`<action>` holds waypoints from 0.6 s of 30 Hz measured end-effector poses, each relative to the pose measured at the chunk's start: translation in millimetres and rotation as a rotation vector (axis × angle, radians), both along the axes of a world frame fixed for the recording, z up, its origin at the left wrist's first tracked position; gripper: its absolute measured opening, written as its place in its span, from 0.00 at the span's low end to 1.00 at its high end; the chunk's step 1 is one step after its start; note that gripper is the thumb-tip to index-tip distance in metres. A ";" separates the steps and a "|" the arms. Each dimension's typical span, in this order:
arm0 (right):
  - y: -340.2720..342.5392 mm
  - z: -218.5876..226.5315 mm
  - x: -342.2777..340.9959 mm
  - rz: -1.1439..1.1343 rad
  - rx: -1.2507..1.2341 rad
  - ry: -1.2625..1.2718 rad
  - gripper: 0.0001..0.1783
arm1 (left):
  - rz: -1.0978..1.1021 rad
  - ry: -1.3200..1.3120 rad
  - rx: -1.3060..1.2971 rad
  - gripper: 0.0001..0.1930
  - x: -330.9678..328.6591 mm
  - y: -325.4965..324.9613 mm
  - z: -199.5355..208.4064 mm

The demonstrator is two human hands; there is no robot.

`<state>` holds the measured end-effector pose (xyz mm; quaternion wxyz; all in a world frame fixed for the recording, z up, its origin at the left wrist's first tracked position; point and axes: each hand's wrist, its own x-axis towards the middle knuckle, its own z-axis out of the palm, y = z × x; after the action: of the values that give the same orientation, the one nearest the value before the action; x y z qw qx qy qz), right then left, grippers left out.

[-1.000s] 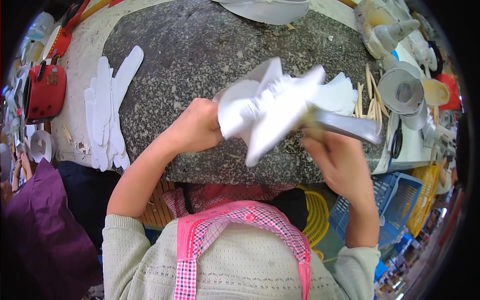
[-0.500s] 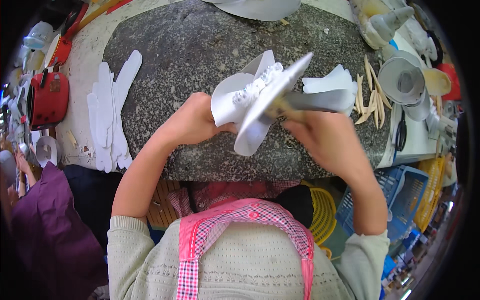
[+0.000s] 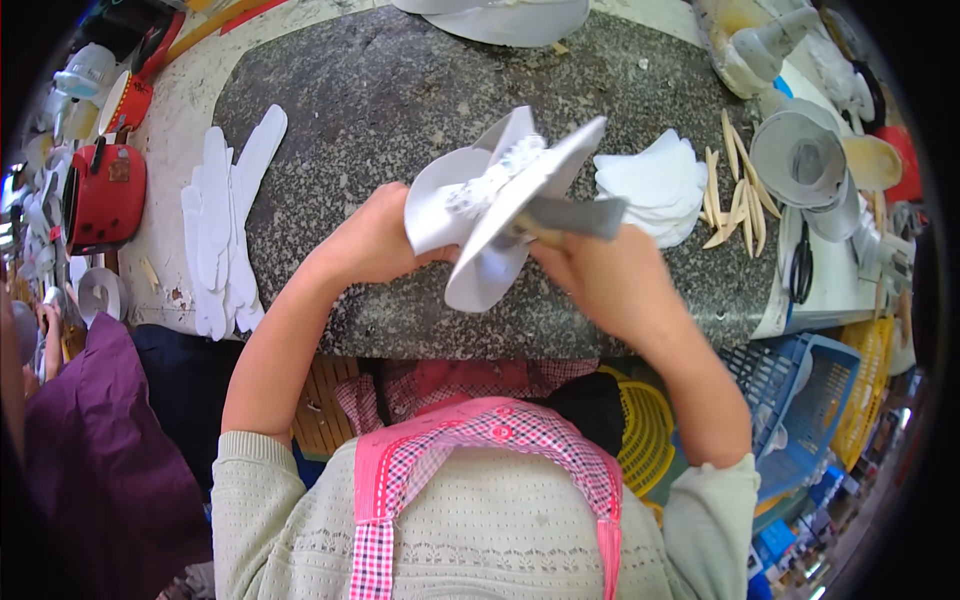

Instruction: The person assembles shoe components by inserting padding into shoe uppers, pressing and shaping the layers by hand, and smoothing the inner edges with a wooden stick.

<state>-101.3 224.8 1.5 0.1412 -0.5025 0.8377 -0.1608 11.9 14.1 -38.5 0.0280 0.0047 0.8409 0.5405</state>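
Note:
Over the middle of the dark speckled slab (image 3: 330, 120), my left hand (image 3: 378, 240) is closed on the near left edge of a white shoe upper (image 3: 436, 205). The upper has curved flaps and a sparkling, stone-set band across its middle. My right hand (image 3: 610, 280) is closed round a flat grey tool (image 3: 578, 217), held beside the upper's right flap. Its working end is hidden behind that flap, so I cannot tell its kind. A stack of white rounded pieces (image 3: 655, 180) lies just beyond my right hand.
Long white insole-shaped pieces (image 3: 212, 235) lie at left, near a red box (image 3: 108, 197). Pale curved strips (image 3: 742, 205), black-handled scissors (image 3: 802, 265) and a grey-white cup (image 3: 800, 155) are at right. Below stand a blue basket (image 3: 815, 400) and a yellow basket (image 3: 650, 420). Another person's purple clothing (image 3: 100, 430) shows lower left.
My right hand and the grey tool have moved left, closer to the upper, uncovering more of the white stack. The upper has shifted slightly left in my left hand.

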 end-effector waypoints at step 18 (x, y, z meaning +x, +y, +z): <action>171.1 -42.4 -89.0 -0.577 -0.326 0.780 0.18 | 0.376 -0.064 1.272 0.24 -19.2 43.7 51.9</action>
<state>-190.3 396.0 -40.9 -0.3125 -0.2887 0.8967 -0.1223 -7.2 57.8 13.4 -0.0502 -0.1422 0.3434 0.9270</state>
